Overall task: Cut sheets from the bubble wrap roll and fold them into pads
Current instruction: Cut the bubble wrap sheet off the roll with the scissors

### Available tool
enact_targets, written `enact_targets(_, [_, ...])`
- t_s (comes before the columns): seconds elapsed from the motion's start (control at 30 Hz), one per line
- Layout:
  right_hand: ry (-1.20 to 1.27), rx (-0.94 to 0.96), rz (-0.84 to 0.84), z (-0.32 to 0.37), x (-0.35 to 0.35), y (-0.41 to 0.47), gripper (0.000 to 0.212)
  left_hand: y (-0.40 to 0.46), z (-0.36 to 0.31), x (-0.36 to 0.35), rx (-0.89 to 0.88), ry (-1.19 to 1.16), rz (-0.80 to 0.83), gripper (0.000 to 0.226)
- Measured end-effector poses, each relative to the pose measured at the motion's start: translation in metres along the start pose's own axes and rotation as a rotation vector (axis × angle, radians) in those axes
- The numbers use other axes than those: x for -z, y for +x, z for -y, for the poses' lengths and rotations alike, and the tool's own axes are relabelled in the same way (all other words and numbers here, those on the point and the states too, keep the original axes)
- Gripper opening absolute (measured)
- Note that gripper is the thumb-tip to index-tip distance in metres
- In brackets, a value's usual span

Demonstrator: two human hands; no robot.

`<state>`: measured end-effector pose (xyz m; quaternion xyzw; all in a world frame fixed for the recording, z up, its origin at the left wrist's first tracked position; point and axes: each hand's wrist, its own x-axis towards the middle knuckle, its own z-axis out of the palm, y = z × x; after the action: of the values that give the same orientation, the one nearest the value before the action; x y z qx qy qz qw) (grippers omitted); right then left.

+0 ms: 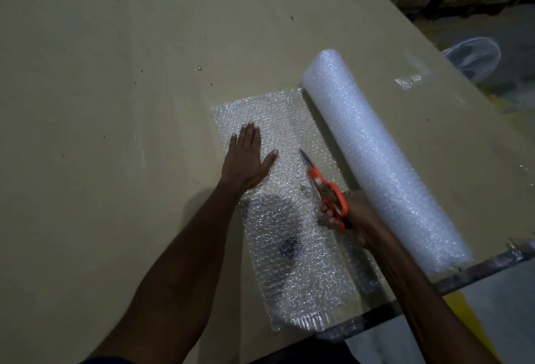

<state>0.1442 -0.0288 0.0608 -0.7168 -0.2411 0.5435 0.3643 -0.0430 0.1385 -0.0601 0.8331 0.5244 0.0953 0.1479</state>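
1. Lying across the frame's centre right: roll (pixel 382 158) of bubble wrap, running from upper centre down to the lower right, resting on the table (pixel 115 88); its near end reaches the table's lower right edge.
2. Sheet (pixel 292 236): unrolled wrap, flat on the table just left of the roll, running from centre frame down to the bottom edge of the table; still joined to the roll along its right side, as far as can be told.
3. Left hand (pixel 249 161): open, palm down, fingers straight and together, thumb spread; pressing the sheet's left part at centre frame; grasping nothing.
4. Right hand (pixel 351 213): closed through the handles of the scissors (pixel 324 184), just beside the roll's left flank.
5. Scissors: orange handles, blades pointing to the upper left, over the sheet between the left hand and the roll; blades nearly closed.
6. Table: covered in brown cardboard; dark metal rim visible at lower right.
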Motion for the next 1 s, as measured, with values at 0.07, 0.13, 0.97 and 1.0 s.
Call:
enact_targets(0.07, [0.007, -0.004, 0.005, 0.0, -0.002, 0.002, 0.072, 0.0, 0.0, 0.0, 0.0, 0.003, -0.003, 0.087])
enact_targets(0.13, [0.029, -0.014, 0.005, 0.002, -0.005, 0.006, 0.07, 0.0, 0.0, 0.0, -0.003, 0.006, -0.003, 0.087])
enact_targets(0.97, [0.094, 0.014, 0.035, 0.017, -0.014, 0.03, 0.06, 0.0, 0.0, 0.002, 0.004, 0.008, 0.008, 0.087])
enact_targets(1.0, [0.093, 0.013, 0.03, 0.016, -0.013, 0.029, 0.059, -0.001, 0.0, 0.002, 0.002, 0.008, 0.005, 0.087])
